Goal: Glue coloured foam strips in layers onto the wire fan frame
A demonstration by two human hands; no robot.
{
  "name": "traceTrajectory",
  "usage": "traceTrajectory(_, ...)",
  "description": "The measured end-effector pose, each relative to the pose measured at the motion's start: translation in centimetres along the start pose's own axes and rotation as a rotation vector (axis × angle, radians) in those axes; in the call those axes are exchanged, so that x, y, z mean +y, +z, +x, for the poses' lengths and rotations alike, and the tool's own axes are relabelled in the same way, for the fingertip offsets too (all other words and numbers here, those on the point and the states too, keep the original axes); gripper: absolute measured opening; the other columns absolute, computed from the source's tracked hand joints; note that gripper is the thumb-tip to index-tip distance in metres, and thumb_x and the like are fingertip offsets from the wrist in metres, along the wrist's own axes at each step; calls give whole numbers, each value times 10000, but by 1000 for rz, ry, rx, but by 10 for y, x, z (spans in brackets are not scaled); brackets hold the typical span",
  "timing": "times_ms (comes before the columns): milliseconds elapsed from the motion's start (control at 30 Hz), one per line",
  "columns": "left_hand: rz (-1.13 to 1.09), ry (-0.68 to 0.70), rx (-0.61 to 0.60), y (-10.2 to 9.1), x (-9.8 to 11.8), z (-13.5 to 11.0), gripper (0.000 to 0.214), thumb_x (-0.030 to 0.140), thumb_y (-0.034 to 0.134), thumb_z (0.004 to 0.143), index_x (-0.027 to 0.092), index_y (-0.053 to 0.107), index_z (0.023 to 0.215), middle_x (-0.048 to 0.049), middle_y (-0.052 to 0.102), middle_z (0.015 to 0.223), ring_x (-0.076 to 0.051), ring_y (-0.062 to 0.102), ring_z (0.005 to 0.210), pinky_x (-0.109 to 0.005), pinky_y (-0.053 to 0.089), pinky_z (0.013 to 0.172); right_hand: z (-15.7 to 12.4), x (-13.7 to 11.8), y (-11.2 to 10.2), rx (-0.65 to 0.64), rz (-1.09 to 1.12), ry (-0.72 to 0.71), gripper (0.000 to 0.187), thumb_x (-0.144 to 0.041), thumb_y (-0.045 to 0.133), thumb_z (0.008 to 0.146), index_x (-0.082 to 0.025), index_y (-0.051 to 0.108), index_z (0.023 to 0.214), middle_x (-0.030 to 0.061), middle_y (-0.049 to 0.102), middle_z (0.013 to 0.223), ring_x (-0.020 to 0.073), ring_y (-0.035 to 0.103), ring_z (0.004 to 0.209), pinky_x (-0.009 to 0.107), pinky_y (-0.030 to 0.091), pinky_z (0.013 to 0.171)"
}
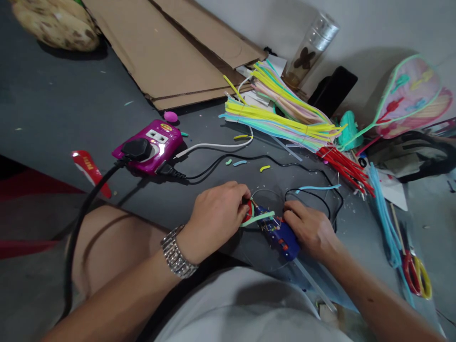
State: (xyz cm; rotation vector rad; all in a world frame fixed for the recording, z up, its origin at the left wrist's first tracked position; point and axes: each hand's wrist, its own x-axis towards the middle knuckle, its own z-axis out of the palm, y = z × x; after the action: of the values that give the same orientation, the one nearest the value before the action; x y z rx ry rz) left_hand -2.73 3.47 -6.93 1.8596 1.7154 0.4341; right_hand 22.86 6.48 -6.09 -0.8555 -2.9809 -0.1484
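Note:
My left hand (217, 216), with a metal watch on its wrist, pinches a small red and green piece of bent pipe cleaner (248, 212). A pale green strip (258, 218) sticks out from that piece to the right, across the glue gun. In my right hand (309, 228) is a blue hot glue gun (283, 237), its nozzle pointing left at the piece and close to or touching it. A clear glue stick (313, 285) comes out of its rear end. Some of my right fingers are hidden behind the gun.
A purple power strip (153, 145) with a black plug and cords lies left of centre. Bundles of coloured pipe cleaners (281, 121), cardboard (171, 61), a glass bottle (311, 47) and a phone (335, 90) stand behind. Scissors (415, 273) lie at right.

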Motion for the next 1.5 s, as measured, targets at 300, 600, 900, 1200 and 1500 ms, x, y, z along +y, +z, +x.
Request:
traceTrajectory(300, -8, -5, -10, -3, 2, 0, 103, 239, 675, 911, 263, 715, 1003, 0, 737, 981, -188, 656, 815, -310, 361, 652, -1, 1, 0, -8, -7, -10, 286, -180, 402, 1015, -185, 625, 836, 84, 675, 933, 153, 495, 633, 305, 335, 593)
traceTrajectory(600, -6, -10, -21, -2, 2, 1, 104, 245, 673, 917, 265, 717, 1010, -4, 735, 990, -189, 650, 810, -305, 350, 652, 2, 2, -2, 10, -22, -21, 404, -207, 312, 1070, -185, 620, 809, 79, 675, 897, 148, 489, 616, 302, 326, 589)
traceTrajectory(900, -2, -6, -25, -3, 2, -1, 98, 227, 660, 919, 261, 718, 990, -6, 736, 984, -189, 657, 803, -307, 347, 640, 5, -1, -5, -10, -38, -28, 400, -219, 330, 1077, -190, 622, 805, 75, 680, 897, 155, 492, 621, 302, 325, 597)
traceTrajectory(1200, 7, -4, -18, -2, 2, 1, 95, 235, 665, 914, 262, 713, 993, 1, 737, 977, -190, 663, 811, -311, 359, 645, 1, 2, -6, -12, -11, -28, 295, -148, 393, 1008, -182, 622, 826, 77, 662, 901, 144, 476, 623, 296, 312, 600)
traceTrajectory(1500, 5, 5, -15, -3, 2, 0, 116, 214, 652, 916, 260, 718, 1000, -5, 741, 983, -184, 660, 821, -298, 360, 651, 3, 3, -5, -23, 6, -26, 287, -157, 403, 1007, -183, 627, 830, 74, 664, 898, 150, 482, 624, 300, 318, 587)
